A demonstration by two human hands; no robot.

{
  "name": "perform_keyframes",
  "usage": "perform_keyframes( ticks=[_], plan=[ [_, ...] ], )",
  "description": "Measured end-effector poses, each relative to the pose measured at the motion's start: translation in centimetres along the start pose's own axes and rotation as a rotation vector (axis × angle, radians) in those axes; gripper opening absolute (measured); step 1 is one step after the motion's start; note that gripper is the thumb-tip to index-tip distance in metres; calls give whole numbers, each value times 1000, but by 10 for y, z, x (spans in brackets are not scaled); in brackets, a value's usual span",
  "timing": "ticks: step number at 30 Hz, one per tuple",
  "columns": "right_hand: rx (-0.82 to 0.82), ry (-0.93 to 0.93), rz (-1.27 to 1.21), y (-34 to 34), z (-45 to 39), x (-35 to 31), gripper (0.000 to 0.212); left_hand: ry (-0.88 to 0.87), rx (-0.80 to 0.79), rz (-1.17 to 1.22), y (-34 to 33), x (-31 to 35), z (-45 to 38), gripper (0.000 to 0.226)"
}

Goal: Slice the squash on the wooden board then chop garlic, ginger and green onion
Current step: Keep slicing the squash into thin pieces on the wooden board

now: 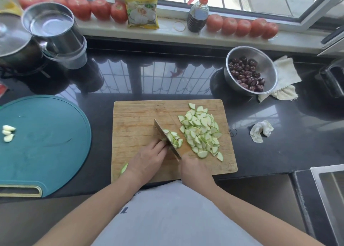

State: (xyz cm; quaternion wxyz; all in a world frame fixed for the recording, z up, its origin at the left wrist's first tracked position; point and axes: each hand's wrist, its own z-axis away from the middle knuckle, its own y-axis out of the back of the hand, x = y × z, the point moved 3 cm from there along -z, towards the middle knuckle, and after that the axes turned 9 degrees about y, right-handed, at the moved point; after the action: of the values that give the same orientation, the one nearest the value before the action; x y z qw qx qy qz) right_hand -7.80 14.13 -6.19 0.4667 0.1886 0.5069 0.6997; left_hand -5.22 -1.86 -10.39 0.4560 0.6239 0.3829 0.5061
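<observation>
while slicing: right hand (193, 168) grips knife (166, 139); left hand (147, 158) pins squash (124, 168)
done: slices (202, 132) piled (most)
left: garlic (7, 133) whole

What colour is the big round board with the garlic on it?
Teal, a blue-green; the round board shows best in the head view.

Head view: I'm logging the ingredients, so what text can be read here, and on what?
"食用碱面": large dark characters across the top of the yellow packet standing on the windowsill.
Smaller print lower on the packet: too blurred to read.
Dark mark on the person's pale garment: partly hidden, unreadable.
</observation>
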Motion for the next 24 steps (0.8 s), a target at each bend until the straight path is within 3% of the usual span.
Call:
perform_keyframes(
  ticks=[7, 19, 24],
  plan=[
    [82, -9, -88, 3, 6, 5, 17, 6, -5, 14, 1, -1, 3, 38],
    [48, 33, 6, 2, 11, 6, 13, 3, 14, 2, 1, 0, 1, 39],
    [80, -17, -76, 0, -18, -2, 16, 21, -22, 9, 1, 0, 1, 36]
  ],
)
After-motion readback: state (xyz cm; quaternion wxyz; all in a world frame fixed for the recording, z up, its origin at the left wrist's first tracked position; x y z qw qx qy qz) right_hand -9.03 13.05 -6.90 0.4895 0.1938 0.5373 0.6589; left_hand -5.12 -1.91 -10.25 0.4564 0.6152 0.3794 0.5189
